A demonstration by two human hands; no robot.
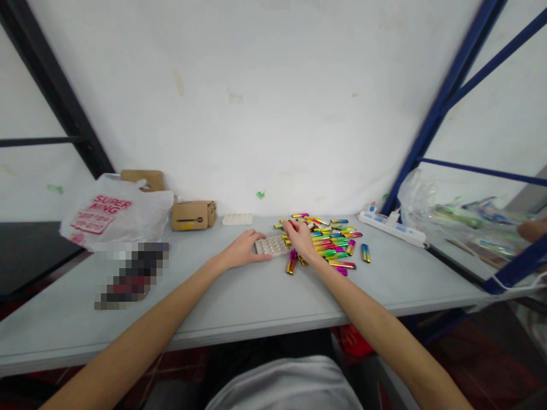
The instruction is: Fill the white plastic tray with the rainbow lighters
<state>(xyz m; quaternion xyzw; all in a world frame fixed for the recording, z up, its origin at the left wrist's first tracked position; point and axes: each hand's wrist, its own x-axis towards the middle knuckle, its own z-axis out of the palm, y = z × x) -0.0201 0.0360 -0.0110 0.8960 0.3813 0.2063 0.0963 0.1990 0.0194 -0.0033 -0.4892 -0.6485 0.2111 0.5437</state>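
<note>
A pile of several rainbow-coloured lighters (pixel 331 239) lies on the grey table (pixel 239 296). Just left of the pile sits a white moulded tray (pixel 273 245) with rows of pockets. My left hand (pixel 244 248) rests on the tray's left edge, fingers curled against it. My right hand (pixel 300 238) is at the near left side of the pile, fingers bent down onto the lighters; what they grip is hidden. One lighter (pixel 292 262) lies just in front of that hand.
A second white tray (pixel 237 218) lies by the wall. A small cardboard box (pixel 194 215) and a white plastic bag (pixel 115 215) stand at the left. A white power strip (pixel 393 226) and a clear bag (pixel 461 219) are at the right, where another person's hand (pixel 532 229) shows.
</note>
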